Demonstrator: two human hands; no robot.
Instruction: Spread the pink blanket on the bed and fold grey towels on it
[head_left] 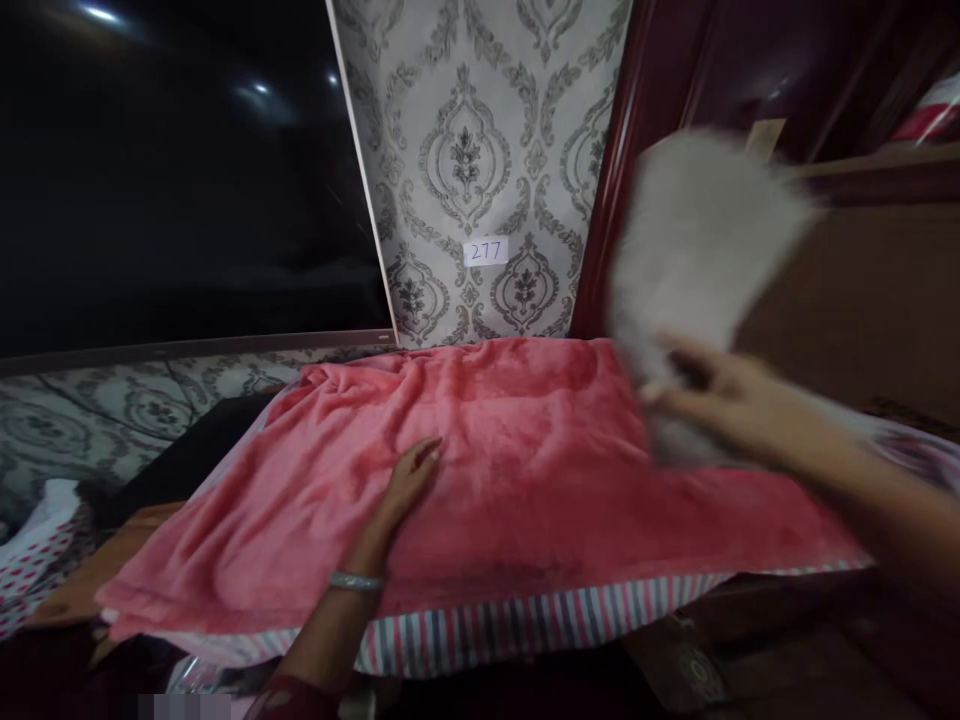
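The right hand (731,400) is clamped on a pale grey item (697,240), holding it up at its lower left edge, above the right part of a pink blanket (517,490). Motion blurs both (the item looks soft and flat, though its exact kind is hard to make out).

The left hand (411,478) lies on the blanket left of its middle, fingers close together and slightly bent; whether they pinch the fabric, I cannot tell. A bracelet (355,581) circles that wrist.

The blanket is spread wide, wrinkled on its left side and smoother toward the right, with striped fabric (517,620) showing along its near edge. Behind it, patterned wallpaper (465,90) carries a paper label (486,251) reading 277, between a large dark screen (180,180) on the left and dark red woodwork (611,200) on the right. A dotted cloth (45,575) sits at far left.
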